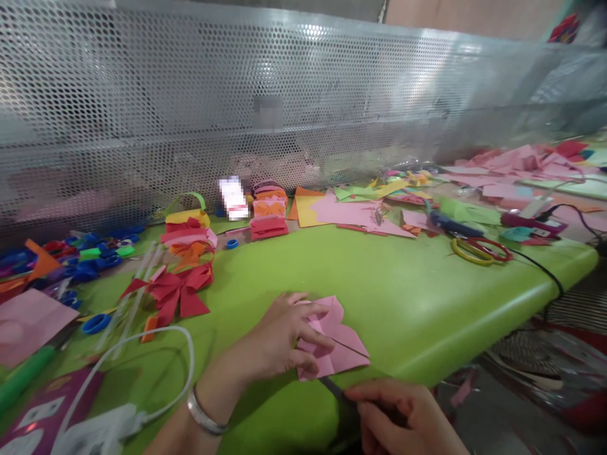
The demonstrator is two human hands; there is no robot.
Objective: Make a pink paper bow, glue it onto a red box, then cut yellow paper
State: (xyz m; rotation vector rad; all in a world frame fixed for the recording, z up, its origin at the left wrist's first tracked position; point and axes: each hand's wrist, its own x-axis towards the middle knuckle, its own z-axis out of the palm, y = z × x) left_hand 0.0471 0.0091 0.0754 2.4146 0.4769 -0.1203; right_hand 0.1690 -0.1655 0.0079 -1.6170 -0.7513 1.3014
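Observation:
A folded piece of pink paper (339, 344) lies on the green tabletop, with a dark line running across it that could be a slit or crease. Fingers of my left hand (289, 338) are spread and rest on its left part, pressing it down. My right hand (403, 411), at the near table edge, pinches a thin dark blade-like strip (333, 387). The strip's far end reaches the lower edge of the paper; whether it goes underneath I cannot tell, and its near end is hidden in my fingers.
A red paper bow (183, 294), stacked bundles of folded paper (269, 215) and a lit phone (233, 198) stand behind. To the right lie scissors (478, 249) and a dark blue glue gun (453, 224). A white cable (192, 354) loops at left beside a purple power strip (47, 407).

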